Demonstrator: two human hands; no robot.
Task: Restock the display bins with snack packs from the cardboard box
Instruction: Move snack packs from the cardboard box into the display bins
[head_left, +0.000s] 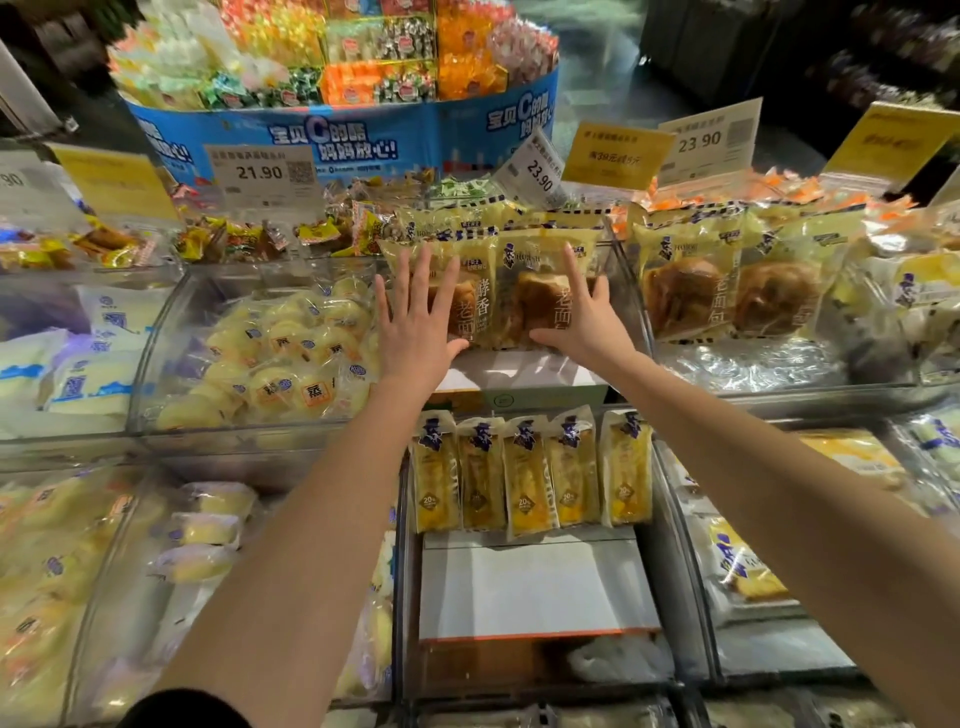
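Left hand (415, 322) and right hand (584, 319), fingers (423, 270) spread flat, gripping nothing, steady apparently upright bread packs (524, 291); press evenly toward the bin's (632, 296) rear edge.

21.90 price tag (260, 174), blue candy stand (363, 136)

Both arms stretched forward, left hand (415, 317) flat, fingers spread, right hand (576, 319) open (thumb splayed inward)
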